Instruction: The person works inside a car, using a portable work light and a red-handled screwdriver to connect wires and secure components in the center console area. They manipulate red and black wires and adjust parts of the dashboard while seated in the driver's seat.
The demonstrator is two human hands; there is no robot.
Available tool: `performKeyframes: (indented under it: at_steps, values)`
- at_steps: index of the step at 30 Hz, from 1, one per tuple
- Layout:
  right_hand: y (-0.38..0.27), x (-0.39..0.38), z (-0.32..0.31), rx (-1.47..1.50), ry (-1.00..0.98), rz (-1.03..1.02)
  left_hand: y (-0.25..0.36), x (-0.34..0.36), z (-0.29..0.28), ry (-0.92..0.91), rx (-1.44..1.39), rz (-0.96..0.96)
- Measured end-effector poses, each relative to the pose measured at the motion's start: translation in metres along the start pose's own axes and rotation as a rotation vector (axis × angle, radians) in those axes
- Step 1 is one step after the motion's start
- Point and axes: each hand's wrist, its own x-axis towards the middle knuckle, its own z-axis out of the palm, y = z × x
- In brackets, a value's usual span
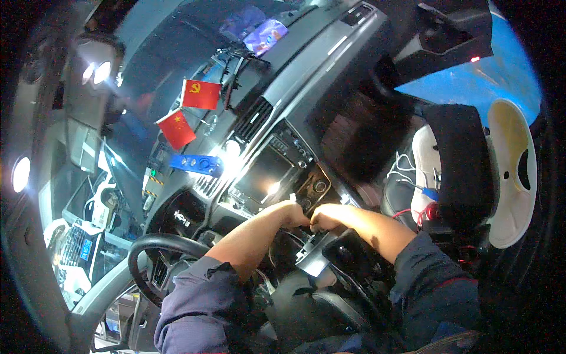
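Both arms reach forward to the centre console of a car interior. My left hand (290,214) is closed at the lower edge of the console, below the dark display screen (266,177). Close beside it, my right hand (328,218) is also closed, its fingers bent inward. The hands nearly meet, and whatever the fingers grip is hidden. Just beyond them sits a control panel with a round knob (319,186). Under the right wrist lies a loose-looking silver trim piece (316,259), tilted beside the gear area.
The steering wheel (137,259) stands at the left. A blue lamp-like bar (197,164) shines near the vents, below two small red flags (201,94). White and red cables (420,213) lie at the right near a cream curved panel (512,177) and a black padded piece (463,162).
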Motion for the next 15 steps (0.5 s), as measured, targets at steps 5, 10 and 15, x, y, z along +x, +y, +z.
performKeyframes:
  at_steps: [5,10,15]
  values:
    - [0.012,0.023,0.009,-0.048,-0.157,-0.026,0.003,-0.009,0.008,0.168,0.553,0.082]
    - [0.009,0.013,0.007,0.085,-0.08,0.051,-0.007,-0.004,0.006,0.113,0.812,0.307]
    - [0.0,0.0,-0.003,0.106,-0.029,0.016,-0.019,0.007,0.015,0.149,0.873,0.403]
